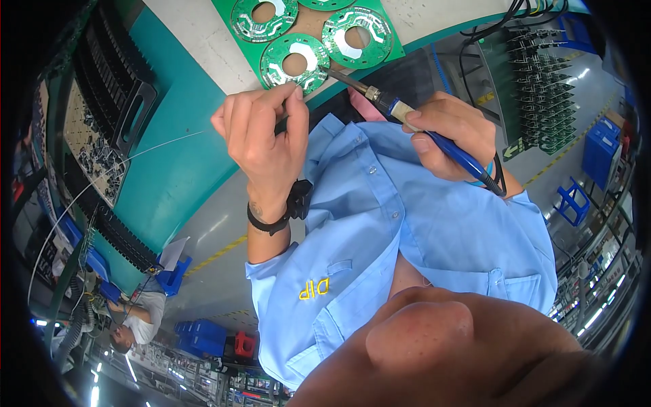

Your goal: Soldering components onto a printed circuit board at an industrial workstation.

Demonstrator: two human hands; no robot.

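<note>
My left hand [261, 132] is closed in a pinch at the near edge of a round green circuit board [274, 57]. A thin strand of solder wire [166, 143] runs into its fingers from the left. My right hand [454, 136] grips a soldering iron [451, 150] by its blue and tan handle. The iron's metal tip points up and left, close to the right side of that same board; whether it touches cannot be made out. The board has a hole in its middle and sits in a green panel [399, 49] with several like it.
On the left of the green bench mat [193, 88] stand black slotted racks [108, 68] and a tray of small loose metal parts [95, 152]. To the right is a stack of pin-covered boards [546, 88]. A blue stool [573, 202] and a co-worker [142, 319] are farther off.
</note>
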